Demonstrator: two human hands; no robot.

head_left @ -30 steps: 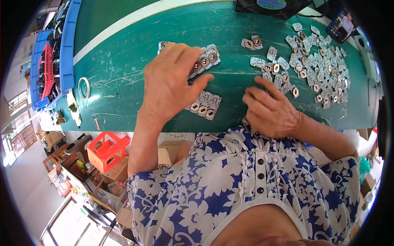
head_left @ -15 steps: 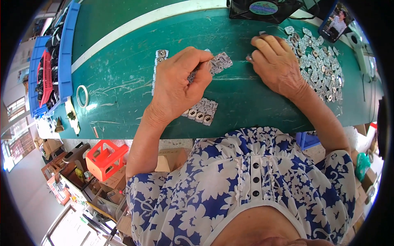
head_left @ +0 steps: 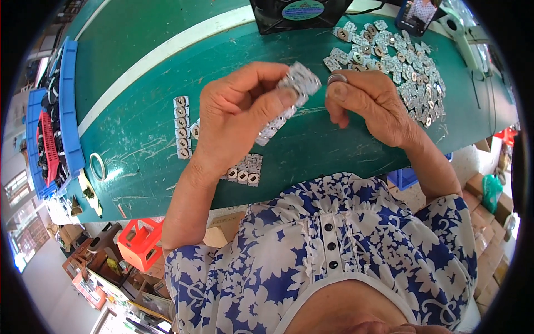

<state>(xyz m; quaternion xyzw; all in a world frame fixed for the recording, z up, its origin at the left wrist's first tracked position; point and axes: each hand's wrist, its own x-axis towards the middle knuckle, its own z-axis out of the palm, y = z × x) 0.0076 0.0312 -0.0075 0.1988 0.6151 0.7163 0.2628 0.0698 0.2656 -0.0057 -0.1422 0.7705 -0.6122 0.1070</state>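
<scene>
Seen from above, a person works with both bare hands over a green table (head_left: 311, 147). Near the middle of the frame, the left hand (head_left: 233, 114) pinches a strip of small silver parts (head_left: 301, 82) between thumb and fingers, raised and slanting from upper right to lower left. Just to its right, the right hand (head_left: 375, 106) is narrowed, thumb and forefinger closed on a small grey piece (head_left: 336, 78) with a rounded edge; its finer detail is too small to tell.

A loose heap of similar silver parts (head_left: 409, 72), some with round discs, spreads across the upper right. Left of the left hand, an upright row of disc-bearing parts (head_left: 182, 122) lies on the table; a small block of parts (head_left: 251, 162) lies below that hand, partly hidden by the wrist.

A black box-shaped device (head_left: 300, 14) with a round green-blue label stands at the top centre, and a phone (head_left: 418, 15) at the upper right. A white ring (head_left: 92, 167) lies at the left, near a blue tray (head_left: 67, 111). A red plastic stool (head_left: 139, 243) stands at the lower left.
</scene>
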